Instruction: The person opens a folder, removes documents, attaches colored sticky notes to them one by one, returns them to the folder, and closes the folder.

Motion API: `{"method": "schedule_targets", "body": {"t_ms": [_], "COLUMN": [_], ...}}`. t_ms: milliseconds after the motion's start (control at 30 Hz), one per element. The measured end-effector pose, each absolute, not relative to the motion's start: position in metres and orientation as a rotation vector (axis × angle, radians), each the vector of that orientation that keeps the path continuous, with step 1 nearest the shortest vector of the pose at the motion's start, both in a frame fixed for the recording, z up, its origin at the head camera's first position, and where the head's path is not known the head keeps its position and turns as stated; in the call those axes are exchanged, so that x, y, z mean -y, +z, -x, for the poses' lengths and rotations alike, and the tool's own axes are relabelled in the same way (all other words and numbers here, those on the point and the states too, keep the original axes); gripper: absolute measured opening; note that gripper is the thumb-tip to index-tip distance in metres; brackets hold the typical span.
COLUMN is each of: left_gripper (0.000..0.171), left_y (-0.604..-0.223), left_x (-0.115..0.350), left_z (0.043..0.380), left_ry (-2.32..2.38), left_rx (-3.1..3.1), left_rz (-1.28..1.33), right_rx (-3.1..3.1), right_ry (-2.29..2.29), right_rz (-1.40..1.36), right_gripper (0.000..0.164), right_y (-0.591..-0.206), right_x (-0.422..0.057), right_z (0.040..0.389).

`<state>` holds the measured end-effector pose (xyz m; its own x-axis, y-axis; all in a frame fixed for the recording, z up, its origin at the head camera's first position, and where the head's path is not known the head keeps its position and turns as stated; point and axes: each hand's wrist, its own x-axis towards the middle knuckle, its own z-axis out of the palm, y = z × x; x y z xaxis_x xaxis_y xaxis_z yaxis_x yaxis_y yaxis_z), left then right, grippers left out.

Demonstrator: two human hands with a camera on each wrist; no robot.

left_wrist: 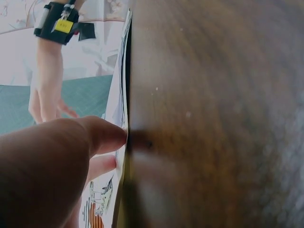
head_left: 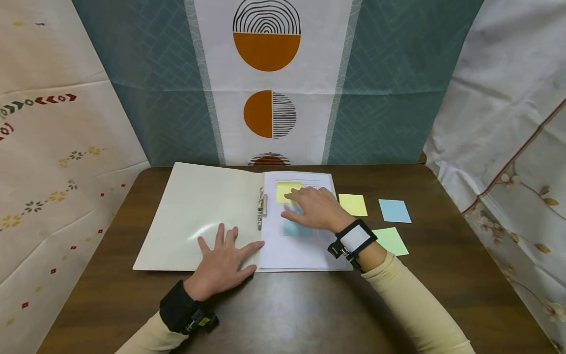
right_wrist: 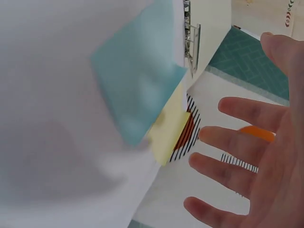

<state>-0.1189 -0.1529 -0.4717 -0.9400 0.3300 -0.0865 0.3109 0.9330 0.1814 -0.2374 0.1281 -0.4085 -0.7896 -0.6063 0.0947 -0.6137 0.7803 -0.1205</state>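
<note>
A white ring binder (head_left: pixel 199 196) lies spread flat, with a metal ring clasp (head_left: pixel 260 211) along its spine. White printed sheets (head_left: pixel 287 255) lie on its right side, bearing a yellow sticky note (head_left: pixel 285 191) near the top and a blue sticky note (right_wrist: pixel 137 76) below it. My left hand (head_left: pixel 223 268) rests with spread fingers on the binder's lower edge, thumb and index finger near the spine. Over the sheets hovers my right hand (head_left: pixel 316 209), its straight fingers partly covering both notes in the head view. The right wrist view shows nothing held in it.
Right of the binder, a yellow sticky note (head_left: pixel 353 205), a blue sticky note (head_left: pixel 395 211) and a green sticky note (head_left: pixel 392 242) lie on the brown wooden table (head_left: pixel 300 314). The green one is partly behind my right wrist. A patterned cloth (head_left: pixel 283 78) hangs behind the table.
</note>
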Motion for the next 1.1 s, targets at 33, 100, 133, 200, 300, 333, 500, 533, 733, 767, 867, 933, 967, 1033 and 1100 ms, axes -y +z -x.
{"method": "schedule_targets", "body": {"t_ms": [33, 100, 133, 200, 300, 333, 500, 533, 733, 767, 867, 933, 967, 1033, 1100], "left_gripper": [0.055, 0.056, 0.056, 0.056, 0.056, 0.056, 0.056, 0.056, 0.056, 0.056, 0.056, 0.056, 0.057, 0.057, 0.057], "left_y": [-0.472, -0.473, -0.473, -0.474, -0.474, -0.474, -0.473, -0.473, -0.473, -0.473, -0.473, -0.473, -0.473, -0.474, -0.473], "left_x": [0.153, 0.154, 0.155, 0.156, 0.156, 0.156, 0.155, 0.155, 0.154, 0.154, 0.154, 0.155, 0.155, 0.156, 0.157], "left_z": [0.119, 0.118, 0.118, 0.117, 0.118, 0.119, 0.121, 0.121, 0.121, 0.121, 0.121, 0.122, 0.122, 0.122, 0.122], "left_ry": [0.254, 0.259, 0.260, 0.261, 0.265, 0.266, 0.277, 0.279, 0.283, 0.283, 0.284, 0.290, 0.295, 0.306, 0.320], "left_rx": [-2.973, -2.969, -2.967, -2.965, -2.966, -2.968, -2.977, -2.974, -2.961, -2.960, -2.956, -2.949, -2.945, -2.940, -2.935], "left_rz": [-0.492, -0.483, -0.478, -0.473, -0.479, -0.484, -0.502, -0.502, -0.498, -0.499, -0.502, -0.501, -0.498, -0.494, -0.493], "right_rx": [2.918, 2.921, 2.920, 2.921, 2.912, 2.907, 2.879, 2.874, 2.853, 2.854, 2.853, 2.848, 2.846, 2.839, 2.833], "right_ry": [0.229, 0.248, 0.258, 0.281, 0.304, 0.308, 0.317, 0.322, 0.341, 0.339, 0.332, 0.328, 0.328, 0.328, 0.327], "right_rz": [-0.990, -0.974, -0.965, -0.935, -0.881, -0.865, -0.845, -0.850, -0.858, -0.854, -0.845, -0.847, -0.849, -0.856, -0.861], "right_gripper": [0.064, 0.066, 0.067, 0.068, 0.069, 0.069, 0.069, 0.070, 0.072, 0.072, 0.072, 0.072, 0.073, 0.073, 0.073], "right_y": [-0.410, -0.411, -0.413, -0.415, -0.418, -0.419, -0.424, -0.424, -0.426, -0.426, -0.426, -0.426, -0.426, -0.426, -0.426], "right_x": [-0.131, -0.138, -0.141, -0.149, -0.163, -0.167, -0.178, -0.178, -0.178, -0.179, -0.180, -0.181, -0.182, -0.183, -0.183], "right_z": [0.236, 0.231, 0.229, 0.225, 0.219, 0.217, 0.214, 0.214, 0.213, 0.212, 0.212, 0.212, 0.212, 0.212, 0.212]}}
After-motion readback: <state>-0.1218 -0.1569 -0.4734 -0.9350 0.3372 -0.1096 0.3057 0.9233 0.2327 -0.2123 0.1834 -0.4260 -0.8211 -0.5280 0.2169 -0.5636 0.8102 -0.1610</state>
